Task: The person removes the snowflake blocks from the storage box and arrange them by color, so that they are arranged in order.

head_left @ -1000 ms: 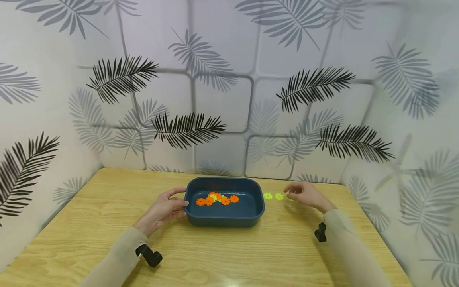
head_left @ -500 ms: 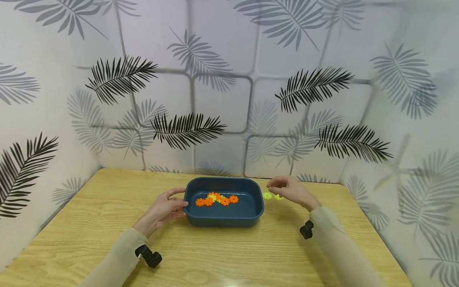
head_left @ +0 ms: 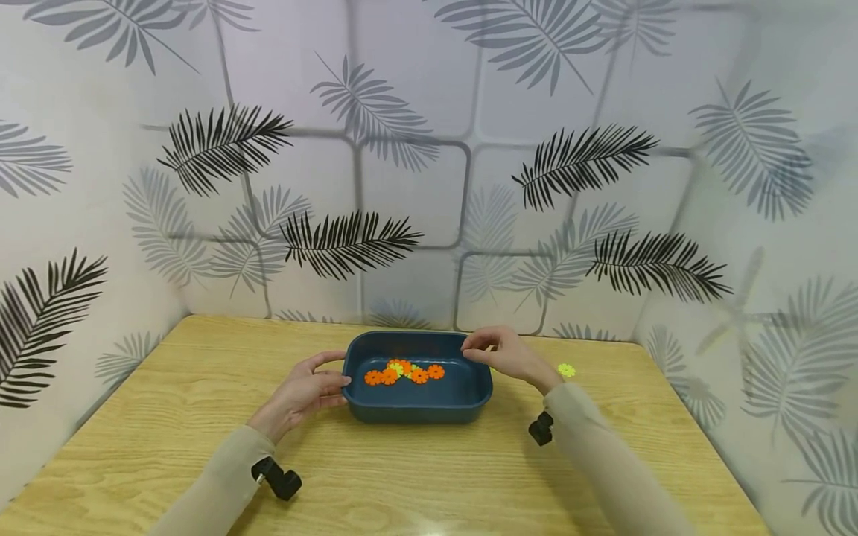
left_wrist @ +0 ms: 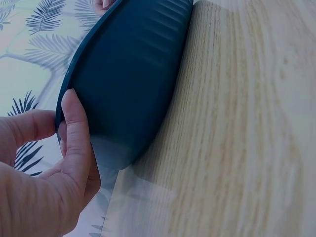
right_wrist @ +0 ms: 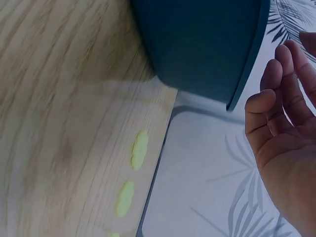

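A dark blue rectangular tub (head_left: 418, 414) stands on the table. Several orange flower-shaped pieces (head_left: 436, 371) and some yellow-green ones (head_left: 397, 368) lie inside. My left hand (head_left: 310, 388) grips the tub's left end, fingers around the rim in the left wrist view. Over the tub's right end hovers my right hand (head_left: 503, 353), its fingers bent and bunched toward the thumb. I cannot tell what, if anything, is between those fingertips. In the right wrist view, yellow flower pieces (right_wrist: 139, 149) lie in a row on the table beside the tub.
One yellow flower piece (head_left: 566, 370) shows to the right of my right wrist. Wood-grain table (head_left: 402, 476) stretches in front of the tub. A leaf-patterned wall covering (head_left: 415, 186) closes off the back and both sides.
My right hand has moved left from above the row of yellow pieces to the tub's right rim, uncovering the far right piece. The left hand and tub have stayed put.
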Demonstrator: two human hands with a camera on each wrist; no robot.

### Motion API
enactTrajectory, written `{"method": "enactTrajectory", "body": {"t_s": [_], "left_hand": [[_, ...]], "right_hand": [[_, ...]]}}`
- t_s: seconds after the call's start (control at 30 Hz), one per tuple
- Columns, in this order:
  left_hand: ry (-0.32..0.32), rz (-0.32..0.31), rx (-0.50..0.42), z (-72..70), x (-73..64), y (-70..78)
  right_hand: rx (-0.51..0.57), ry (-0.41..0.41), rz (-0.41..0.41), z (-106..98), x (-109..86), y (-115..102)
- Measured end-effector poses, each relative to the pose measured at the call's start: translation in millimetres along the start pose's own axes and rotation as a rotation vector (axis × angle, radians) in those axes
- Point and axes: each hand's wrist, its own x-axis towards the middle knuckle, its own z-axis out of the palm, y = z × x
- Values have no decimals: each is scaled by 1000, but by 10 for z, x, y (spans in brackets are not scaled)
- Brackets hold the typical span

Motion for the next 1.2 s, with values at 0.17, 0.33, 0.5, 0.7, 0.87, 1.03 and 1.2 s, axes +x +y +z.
{"method": "enactTrajectory", "body": {"t_s": [0.17,0.33,0.5,0.7,0.87,1.03,1.2], "left_hand": [[-9,0,-10,-12,-2,-4],[-17,7,-8,-12,-4,-5],[-14,9,-8,-12,-8,-6],[3,0,-6,-7,-12,-4],[16,-5,-5,7,-9,1],[26,-8,1,20,-5,2],[24,-4,8,26,-2,5]], "right_hand": [[6,-36,-21,126,102,-73],[66,-82,-40,245,170,-144],[37,-105,-33,391,245,-181],[12,-176,8,565,360,-239],[-39,-233,14,674,444,-245],[-106,-271,37,746,512,-253],[-204,-306,7,803,549,-248]]}}
